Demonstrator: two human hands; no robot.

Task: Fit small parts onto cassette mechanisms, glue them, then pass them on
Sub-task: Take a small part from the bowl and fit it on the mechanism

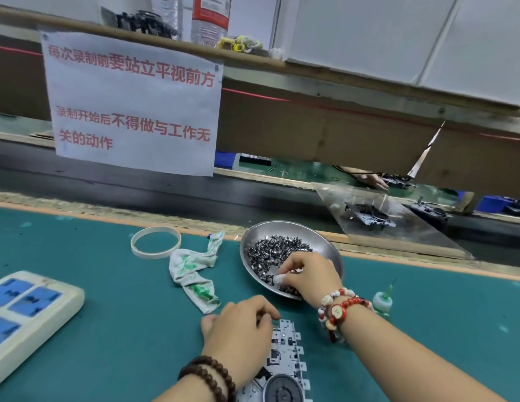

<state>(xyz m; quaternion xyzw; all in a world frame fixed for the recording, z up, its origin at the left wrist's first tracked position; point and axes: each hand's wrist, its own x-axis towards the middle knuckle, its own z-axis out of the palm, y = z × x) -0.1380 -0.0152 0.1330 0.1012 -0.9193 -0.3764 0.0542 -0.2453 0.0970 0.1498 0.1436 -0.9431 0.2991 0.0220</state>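
Two hands: left hand (pixel 241 329) holds mechanism (pixel 285 361), right hand (pixel 308 274) pinches parts (pixel 270 248).

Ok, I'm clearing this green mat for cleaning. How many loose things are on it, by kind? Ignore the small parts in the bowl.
Metal bowl: 1
Cassette mechanism: 1
Glue bottle: 1
Stained rag: 1
Tape ring: 1
Power strip: 1
Total: 6
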